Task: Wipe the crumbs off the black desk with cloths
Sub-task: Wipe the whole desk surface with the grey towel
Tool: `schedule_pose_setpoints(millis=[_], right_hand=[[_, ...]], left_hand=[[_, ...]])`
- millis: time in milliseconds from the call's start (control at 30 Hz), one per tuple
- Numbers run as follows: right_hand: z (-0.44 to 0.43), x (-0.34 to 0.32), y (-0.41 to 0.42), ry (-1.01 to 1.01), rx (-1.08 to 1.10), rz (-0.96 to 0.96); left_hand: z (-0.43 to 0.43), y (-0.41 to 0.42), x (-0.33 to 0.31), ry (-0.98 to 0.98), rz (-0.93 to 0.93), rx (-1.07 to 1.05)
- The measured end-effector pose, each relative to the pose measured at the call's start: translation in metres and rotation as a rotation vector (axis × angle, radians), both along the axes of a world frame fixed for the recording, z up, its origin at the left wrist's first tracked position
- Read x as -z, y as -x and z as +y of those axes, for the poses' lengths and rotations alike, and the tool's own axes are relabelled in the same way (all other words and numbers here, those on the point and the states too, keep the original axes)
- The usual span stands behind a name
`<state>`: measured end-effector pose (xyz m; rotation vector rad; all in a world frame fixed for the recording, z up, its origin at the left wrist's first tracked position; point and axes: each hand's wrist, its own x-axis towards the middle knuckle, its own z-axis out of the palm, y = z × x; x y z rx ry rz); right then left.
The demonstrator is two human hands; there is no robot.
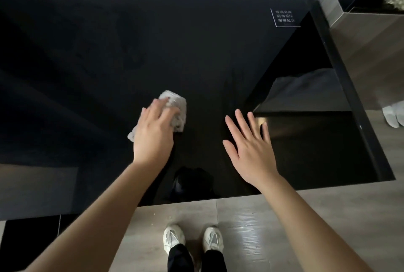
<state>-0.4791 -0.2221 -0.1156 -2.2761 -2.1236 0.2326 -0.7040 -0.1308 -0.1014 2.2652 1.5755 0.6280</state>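
A glossy black desk (109, 57) fills most of the view. My left hand (154, 130) presses flat on a crumpled white cloth (178, 109) near the desk's middle, fingers lying over it. The cloth sticks out beyond my fingertips and at the left of my palm. To the right, my right hand (249, 147) is spread with straight fingers over the desk surface and holds nothing. No crumbs are visible on the dark top.
The desk's front edge (218, 197) runs above my white shoes (192, 239) on a wood-look floor. A small white-lettered label (284, 17) sits at the back right corner. A wooden cabinet (371, 38) stands at the right; a pale wall lies behind.
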Motion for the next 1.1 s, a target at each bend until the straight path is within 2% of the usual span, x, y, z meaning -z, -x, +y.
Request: schedule_pose_setpoints(millis=[100,200,333,467,667,833,967,1100], right_hand=[[0.000,-0.004,-0.006,-0.056,0.001,0.117],[0.009,-0.008,-0.024,-0.154,0.107,0.206],[0.026,-0.005,-0.068,-0.098,0.238,0.089],[0.035,0.005,-0.081,-0.027,0.225,-0.054],[0.035,0.004,-0.078,-0.056,0.253,-0.029],[0.029,-0.005,-0.079,-0.188,0.303,0.298],[0.027,-0.008,-0.081,-0.146,0.262,0.323],[0.018,-0.016,-0.060,-0.134,0.244,0.373]], left_hand=[[0.021,-0.023,0.001,0.013,-0.010,-0.158],[0.042,-0.051,0.004,-0.003,-0.008,-0.157],[0.075,-0.097,0.002,-0.027,-0.016,-0.115],[0.091,-0.146,0.002,-0.023,0.027,-0.080],[0.075,-0.196,-0.003,-0.004,0.022,0.166],[0.015,-0.188,0.004,-0.039,-0.054,0.269],[-0.038,-0.157,0.002,-0.007,-0.053,0.330],[-0.084,-0.106,-0.002,0.006,-0.046,0.293]])
